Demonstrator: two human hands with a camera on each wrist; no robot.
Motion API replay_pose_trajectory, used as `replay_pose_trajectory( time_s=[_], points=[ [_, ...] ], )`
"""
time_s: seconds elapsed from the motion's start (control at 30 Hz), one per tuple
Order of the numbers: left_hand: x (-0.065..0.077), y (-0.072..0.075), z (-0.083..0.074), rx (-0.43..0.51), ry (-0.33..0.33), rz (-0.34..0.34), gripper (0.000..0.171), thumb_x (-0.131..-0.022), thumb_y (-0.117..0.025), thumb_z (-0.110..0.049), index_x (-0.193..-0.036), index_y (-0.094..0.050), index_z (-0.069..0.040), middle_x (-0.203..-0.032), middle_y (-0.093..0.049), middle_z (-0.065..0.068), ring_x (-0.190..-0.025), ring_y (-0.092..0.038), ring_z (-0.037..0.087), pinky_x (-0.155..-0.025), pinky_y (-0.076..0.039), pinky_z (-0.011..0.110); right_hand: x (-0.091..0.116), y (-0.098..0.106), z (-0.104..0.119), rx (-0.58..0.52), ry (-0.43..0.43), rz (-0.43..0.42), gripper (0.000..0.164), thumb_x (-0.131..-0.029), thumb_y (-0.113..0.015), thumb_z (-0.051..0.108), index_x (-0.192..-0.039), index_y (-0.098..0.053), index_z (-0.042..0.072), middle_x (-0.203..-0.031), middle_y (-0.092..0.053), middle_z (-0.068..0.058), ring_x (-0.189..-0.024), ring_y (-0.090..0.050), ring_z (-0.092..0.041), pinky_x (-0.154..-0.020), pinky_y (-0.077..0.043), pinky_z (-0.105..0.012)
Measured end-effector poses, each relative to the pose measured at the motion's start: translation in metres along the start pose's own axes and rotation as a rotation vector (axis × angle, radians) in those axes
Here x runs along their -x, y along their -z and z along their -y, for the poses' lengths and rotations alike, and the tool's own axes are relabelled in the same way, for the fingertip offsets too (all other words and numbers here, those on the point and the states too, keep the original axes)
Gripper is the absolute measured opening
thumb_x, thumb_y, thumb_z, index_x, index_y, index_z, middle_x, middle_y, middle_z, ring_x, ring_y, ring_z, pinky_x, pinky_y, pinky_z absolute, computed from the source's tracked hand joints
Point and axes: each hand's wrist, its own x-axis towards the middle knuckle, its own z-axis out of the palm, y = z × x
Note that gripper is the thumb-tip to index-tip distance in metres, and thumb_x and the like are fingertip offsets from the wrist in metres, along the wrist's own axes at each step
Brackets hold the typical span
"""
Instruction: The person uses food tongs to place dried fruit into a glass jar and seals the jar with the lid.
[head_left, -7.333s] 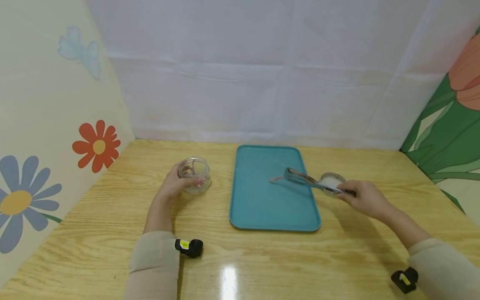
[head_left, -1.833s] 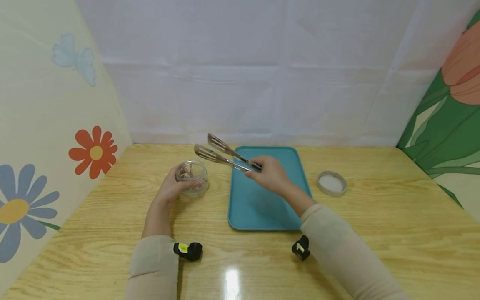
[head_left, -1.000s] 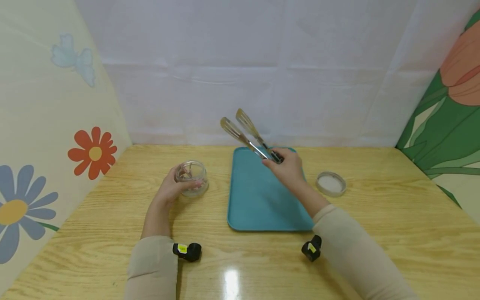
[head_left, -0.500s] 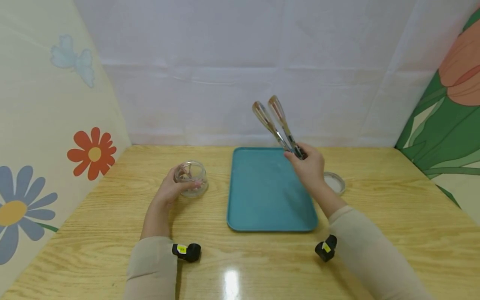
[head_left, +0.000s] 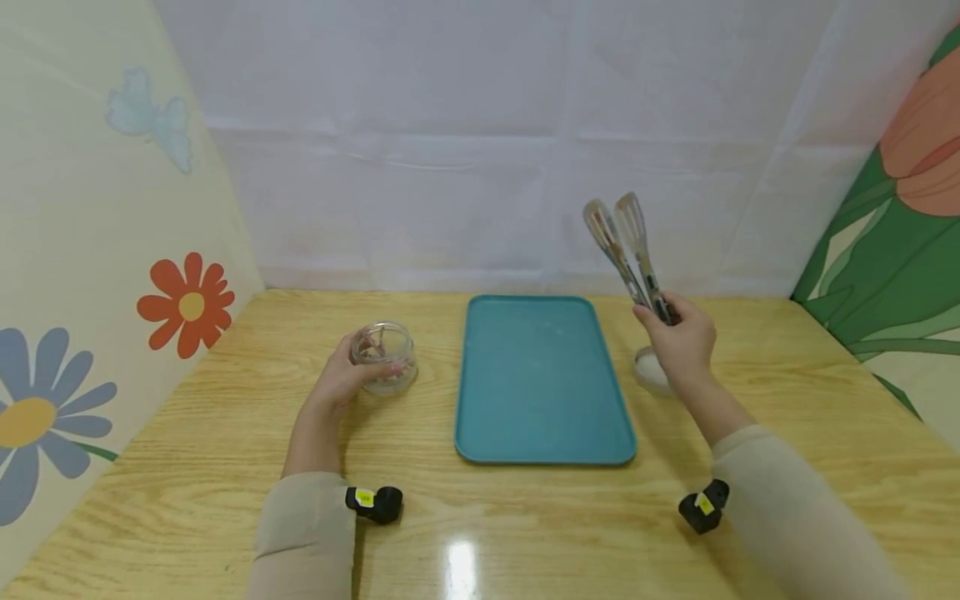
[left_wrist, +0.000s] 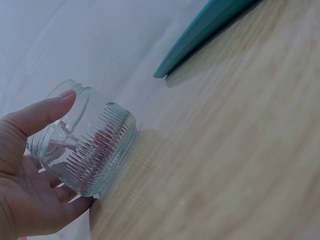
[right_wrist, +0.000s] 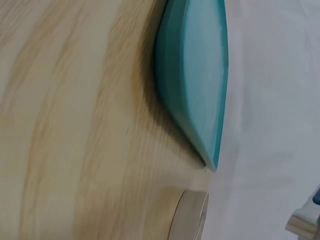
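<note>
On the left of the table, my left hand (head_left: 348,372) grips a clear glass jar (left_wrist: 92,145) with ribbed sides, its thumb on the near side and fingers round the far side. The jar stands upright, lidless, with some thin reddish-brown pieces inside; their kind is unclear. My right hand (head_left: 681,337) holds metal tongs (head_left: 622,246) by the handle end, raised right of the blue tray (head_left: 543,450). The slotted tong ends point up and sit apart, nothing visible between them. Below that hand lies a round lid (head_left: 651,373), partly hidden by it.
The blue tray lies flat mid-table, between the jar and the lid. A white cloth (head_left: 450,183) hangs behind the wooden table (head_left: 480,533), and printed flower panels flank both sides. Small black cameras (head_left: 384,504) are strapped at the wrists.
A small pinkish strip on the tray in the oldest frame is gone from there. The tongs came near the jar, then my right hand carried them rightward past the tray. My left hand stays put.
</note>
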Motion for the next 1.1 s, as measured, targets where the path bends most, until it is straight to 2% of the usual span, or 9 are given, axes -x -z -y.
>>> replay_pose_trajectory(
  time_s=[0.27, 0.47, 0.63, 0.87, 1.03, 1.1],
  points=[
    [0.0, 0.0, 0.0, 0.01, 0.003, 0.001, 0.101, -0.065, -0.076, -0.02, -0.139, -0.008, -0.01, -0.14, -0.014, 0.013, -0.125, -0.012, 0.031, -0.098, -0.012, 0.046, -0.003, 0.024, -0.018, 0.065, -0.032, -0.048, 0.033, -0.076, -0.066, 0.021, -0.098, -0.061, -0.004, -0.082, -0.06, -0.016, -0.057, -0.045, 0.004, -0.052, -0.038, -0.011],
    [-0.001, 0.0, 0.0, 0.007, 0.0, 0.003, 0.101, -0.065, -0.076, -0.02, -0.139, -0.008, -0.009, -0.14, -0.014, 0.013, -0.125, -0.011, 0.032, -0.098, -0.011, 0.046, -0.004, 0.038, -0.032, 0.115, -0.105, -0.083, 0.037, -0.077, -0.065, 0.025, -0.1, -0.061, -0.004, -0.073, -0.054, -0.004, -0.053, -0.042, 0.001, -0.048, -0.036, -0.012],
    [-0.001, 0.0, 0.0, 0.008, 0.004, 0.001, 0.101, -0.065, -0.076, -0.02, -0.139, -0.007, -0.009, -0.14, -0.014, 0.013, -0.125, -0.011, 0.031, -0.098, -0.011, 0.046, -0.005, 0.048, -0.043, 0.15, -0.146, -0.107, 0.037, -0.078, -0.064, 0.025, -0.101, -0.061, -0.003, -0.068, -0.05, -0.001, -0.051, -0.04, -0.002, -0.044, -0.034, -0.014],
    [0.0, 0.0, 0.0, 0.003, 0.002, 0.01, 0.102, -0.066, -0.076, -0.021, -0.139, -0.006, -0.01, -0.14, -0.013, 0.012, -0.125, -0.011, 0.031, -0.098, -0.011, 0.046, -0.006, 0.06, -0.061, 0.183, -0.21, -0.139, 0.036, -0.077, -0.065, 0.023, -0.101, -0.062, -0.004, -0.06, -0.045, 0.009, -0.05, -0.038, 0.0, -0.044, -0.033, -0.014],
    [0.0, 0.001, 0.0, -0.003, 0.003, 0.012, 0.103, -0.066, -0.075, -0.022, -0.139, -0.004, -0.011, -0.141, -0.012, 0.011, -0.126, -0.009, 0.031, -0.098, -0.01, 0.046, -0.007, 0.071, -0.071, 0.216, -0.298, -0.112, 0.039, -0.078, -0.063, 0.024, -0.106, -0.059, -0.003, -0.063, -0.046, 0.01, -0.052, -0.039, 0.0, -0.045, -0.034, -0.015],
    [0.0, 0.001, 0.0, 0.0, 0.005, 0.012, 0.103, -0.066, -0.075, -0.022, -0.139, -0.004, -0.011, -0.141, -0.012, 0.011, -0.126, -0.009, 0.031, -0.099, -0.01, 0.046, -0.007, 0.075, -0.074, 0.228, -0.349, -0.088, 0.041, -0.08, -0.061, 0.026, -0.109, -0.058, -0.002, -0.068, -0.05, 0.006, -0.055, -0.04, -0.002, -0.046, -0.035, -0.016]
  ],
)
